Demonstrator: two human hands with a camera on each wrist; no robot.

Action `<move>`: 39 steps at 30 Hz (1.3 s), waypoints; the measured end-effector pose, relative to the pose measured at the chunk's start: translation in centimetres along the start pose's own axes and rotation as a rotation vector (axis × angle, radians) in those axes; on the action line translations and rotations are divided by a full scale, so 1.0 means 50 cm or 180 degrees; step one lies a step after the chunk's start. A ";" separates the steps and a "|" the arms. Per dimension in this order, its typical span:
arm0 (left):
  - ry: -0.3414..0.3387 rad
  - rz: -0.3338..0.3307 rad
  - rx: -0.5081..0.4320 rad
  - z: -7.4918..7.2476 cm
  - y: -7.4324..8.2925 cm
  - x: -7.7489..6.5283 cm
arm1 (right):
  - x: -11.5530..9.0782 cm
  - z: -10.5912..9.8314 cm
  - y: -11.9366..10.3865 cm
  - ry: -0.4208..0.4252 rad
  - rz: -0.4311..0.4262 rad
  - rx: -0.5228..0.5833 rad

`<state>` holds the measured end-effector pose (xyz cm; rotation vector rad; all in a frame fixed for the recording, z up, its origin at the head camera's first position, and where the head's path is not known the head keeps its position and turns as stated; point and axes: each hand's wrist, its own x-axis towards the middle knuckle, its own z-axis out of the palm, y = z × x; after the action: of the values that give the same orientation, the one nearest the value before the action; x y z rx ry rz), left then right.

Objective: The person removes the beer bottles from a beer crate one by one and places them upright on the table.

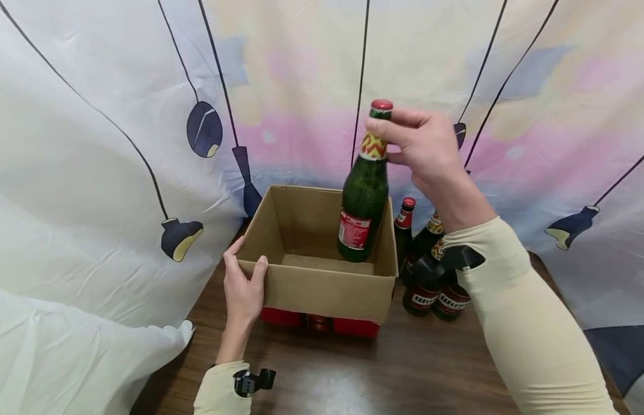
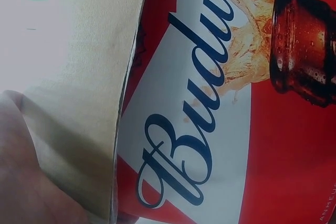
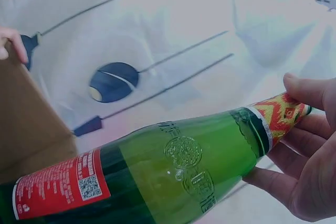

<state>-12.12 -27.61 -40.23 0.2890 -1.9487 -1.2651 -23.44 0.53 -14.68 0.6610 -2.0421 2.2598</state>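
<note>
My right hand [image 1: 425,141] grips a green glass beer bottle [image 1: 365,184] by its neck, thumb on one side and fingers on the other. The bottle has a red cap, a patterned neck foil and a red label [image 3: 63,184]; it hangs slightly tilted, its base inside the mouth of a cardboard box [image 1: 327,291]. At the box's near left corner, my left hand [image 1: 244,285] holds the flap, with the thumb over the front edge. A Budweiser print [image 2: 194,93] on red and white covers the box's outer side in the left wrist view.
Several bottles [image 1: 422,297] with red labels stand close together just right of the box, partly hidden by my right forearm. A brown wooden table [image 1: 405,369] carries everything. Behind and to the left hangs a printed cloth [image 1: 301,86], and white fabric [image 1: 93,346] bulges at the left edge.
</note>
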 end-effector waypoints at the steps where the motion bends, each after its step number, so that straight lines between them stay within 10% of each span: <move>1: 0.0006 -0.0006 0.0002 0.000 0.000 -0.001 | 0.000 -0.008 -0.009 0.0037 -0.0036 0.0069; 16: -0.0001 -0.0022 -0.0035 0.000 0.005 -0.006 | -0.001 -0.143 -0.080 0.0499 -0.0228 0.0475; 39: 0.0029 -0.0023 0.0000 -0.014 0.003 -0.004 | -0.041 -0.191 0.041 0.0521 0.0040 0.0245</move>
<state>-11.44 -27.89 -40.09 0.3015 -1.9415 -1.2663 -24.97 9.89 -17.78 0.4509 -1.8995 2.3239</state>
